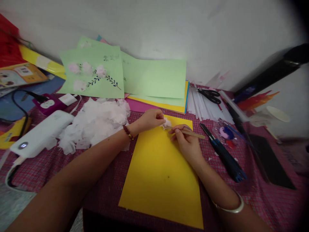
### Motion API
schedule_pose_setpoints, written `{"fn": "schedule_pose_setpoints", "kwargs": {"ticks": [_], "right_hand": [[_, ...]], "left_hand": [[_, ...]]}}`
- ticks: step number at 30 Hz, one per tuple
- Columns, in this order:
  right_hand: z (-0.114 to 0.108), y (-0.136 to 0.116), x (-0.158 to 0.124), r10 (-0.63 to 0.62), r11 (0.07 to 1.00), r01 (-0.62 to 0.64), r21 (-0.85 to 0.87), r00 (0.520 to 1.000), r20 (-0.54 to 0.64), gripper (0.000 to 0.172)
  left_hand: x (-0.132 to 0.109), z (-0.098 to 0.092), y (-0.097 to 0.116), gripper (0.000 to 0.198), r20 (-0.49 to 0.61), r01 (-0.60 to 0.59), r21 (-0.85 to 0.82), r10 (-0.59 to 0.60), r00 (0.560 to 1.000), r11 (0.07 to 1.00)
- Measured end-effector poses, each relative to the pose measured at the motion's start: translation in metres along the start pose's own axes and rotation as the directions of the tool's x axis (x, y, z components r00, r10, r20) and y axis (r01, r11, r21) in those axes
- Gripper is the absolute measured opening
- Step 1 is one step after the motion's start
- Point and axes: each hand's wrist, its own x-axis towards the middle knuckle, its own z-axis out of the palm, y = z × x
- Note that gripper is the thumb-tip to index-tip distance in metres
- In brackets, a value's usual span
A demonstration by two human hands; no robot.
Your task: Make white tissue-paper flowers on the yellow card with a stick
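A yellow sheet of paper (161, 174) lies on the red checked tablecloth in front of me. My left hand (151, 119) is closed, pinching a small wad of white tissue (167, 123) at the sheet's top edge. My right hand (185, 141) grips a thin wooden stick (193, 133) whose tip touches the tissue wad. A beaded bracelet is on my left wrist, a silver bangle on my right.
A heap of torn white tissue (94, 124) lies left of the sheet. A white device (41, 133), a green sheet with tissue flowers (93, 75), stacked coloured paper (156, 83), scissors (210, 95), white strips (202, 106) and a blue utility knife (223, 154) surround it.
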Motion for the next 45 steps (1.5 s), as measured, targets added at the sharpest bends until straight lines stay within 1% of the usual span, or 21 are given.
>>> {"fn": "schedule_pose_setpoints", "kwargs": {"ticks": [3, 9, 12, 14, 16, 17, 19, 20, 21, 22, 24, 26, 27, 28, 30, 33, 36, 39, 41, 43, 45], "right_hand": [[-0.001, 0.001, -0.002, -0.064, 0.993, 0.067, -0.092, 0.997, 0.032, 0.020], [-0.003, 0.002, -0.007, -0.122, 0.942, 0.154, -0.298, 0.985, 0.121, 0.013], [-0.002, 0.003, -0.009, -0.129, 0.930, 0.166, -0.327, 0.983, 0.132, 0.013], [-0.002, 0.003, -0.009, -0.127, 0.959, 0.144, -0.244, 0.988, 0.084, 0.013], [-0.004, 0.001, -0.009, -0.064, 0.997, 0.063, -0.039, 0.998, -0.022, 0.013], [-0.006, 0.001, -0.008, 0.006, 0.995, 0.000, 0.097, 0.998, -0.062, 0.013], [-0.010, 0.000, -0.006, 0.148, 0.930, -0.107, 0.352, 0.985, -0.094, 0.011], [-0.012, 0.000, -0.005, 0.189, 0.891, -0.136, 0.433, 0.979, -0.082, 0.011], [-0.013, 0.000, -0.003, 0.198, 0.866, -0.130, 0.484, 0.976, -0.093, 0.010], [-0.014, 0.001, -0.002, 0.200, 0.854, -0.128, 0.505, 0.976, -0.091, 0.010], [-0.013, 0.001, -0.002, 0.201, 0.852, -0.131, 0.508, 0.976, -0.086, 0.009], [-0.012, 0.000, -0.003, 0.227, 0.852, -0.170, 0.496, 0.972, -0.057, 0.008], [-0.012, 0.000, -0.004, 0.238, 0.855, -0.187, 0.484, 0.970, -0.046, 0.008], [-0.011, -0.001, -0.005, 0.239, 0.862, -0.194, 0.468, 0.970, -0.037, 0.008], [-0.011, -0.001, -0.006, 0.212, 0.885, -0.180, 0.429, 0.977, -0.029, 0.009], [-0.010, 0.000, -0.008, 0.166, 0.914, -0.147, 0.379, 0.986, -0.019, 0.011], [-0.010, 0.001, -0.010, 0.156, 0.918, -0.140, 0.371, 0.988, -0.012, 0.009], [-0.010, 0.001, -0.012, 0.150, 0.908, -0.138, 0.395, 0.989, -0.001, 0.010], [-0.010, 0.002, -0.012, 0.134, 0.911, -0.130, 0.391, 0.991, 0.019, 0.012], [-0.011, 0.002, -0.012, 0.104, 0.927, -0.111, 0.358, 0.994, 0.038, 0.011], [-0.011, 0.002, -0.012, 0.080, 0.951, -0.092, 0.295, 0.995, 0.051, 0.013]], "left_hand": [[0.000, -0.001, 0.002, 0.018, -0.040, 0.018, 0.038, -0.016, 0.999, 0.999], [-0.002, -0.005, 0.006, 0.022, -0.001, 0.058, 0.025, -0.058, 0.998, 0.998], [-0.002, -0.006, 0.007, 0.023, 0.014, 0.083, -0.012, -0.082, 0.997, 0.997], [-0.002, -0.009, 0.010, 0.022, 0.047, 0.112, -0.060, -0.110, 0.993, 0.992], [-0.004, -0.016, 0.016, 0.018, 0.076, 0.135, -0.130, -0.126, 0.989, 0.982], [-0.005, -0.021, 0.021, 0.015, 0.074, 0.139, -0.170, -0.129, 0.989, 0.976], [-0.010, -0.034, 0.033, 0.010, 0.059, 0.131, -0.221, -0.121, 0.991, 0.967], [-0.014, -0.042, 0.039, 0.008, 0.065, 0.123, -0.218, -0.111, 0.992, 0.968], [-0.019, -0.050, 0.043, 0.007, 0.088, 0.115, -0.183, -0.100, 0.991, 0.976], [-0.026, -0.058, 0.047, 0.007, 0.126, 0.103, -0.109, -0.089, 0.988, 0.989], [-0.047, -0.072, 0.050, 0.009, 0.234, 0.048, 0.123, -0.076, 0.969, 0.991], [-0.073, -0.081, 0.046, 0.010, 0.330, -0.031, 0.361, -0.097, 0.939, 0.932], [-0.086, -0.083, 0.041, 0.011, 0.357, -0.067, 0.448, -0.110, 0.927, 0.891], [-0.099, -0.083, 0.037, 0.012, 0.366, -0.096, 0.512, -0.115, 0.923, 0.854], [-0.119, -0.081, 0.026, 0.014, 0.331, -0.120, 0.584, -0.100, 0.938, 0.803], [-0.132, -0.076, 0.014, 0.016, 0.253, -0.082, 0.624, -0.102, 0.962, 0.777], [-0.132, -0.074, 0.010, 0.011, 0.277, -0.058, 0.615, -0.146, 0.950, 0.786], [-0.125, -0.077, 0.014, 0.009, 0.325, -0.071, 0.569, -0.145, 0.934, 0.819], [-0.117, -0.080, 0.023, 0.009, 0.297, -0.066, 0.509, -0.103, 0.949, 0.858], [-0.105, -0.081, 0.036, 0.009, 0.235, -0.038, 0.425, -0.070, 0.969, 0.905], [-0.089, -0.078, 0.047, 0.011, 0.158, 0.011, 0.322, -0.066, 0.985, 0.947]]}}
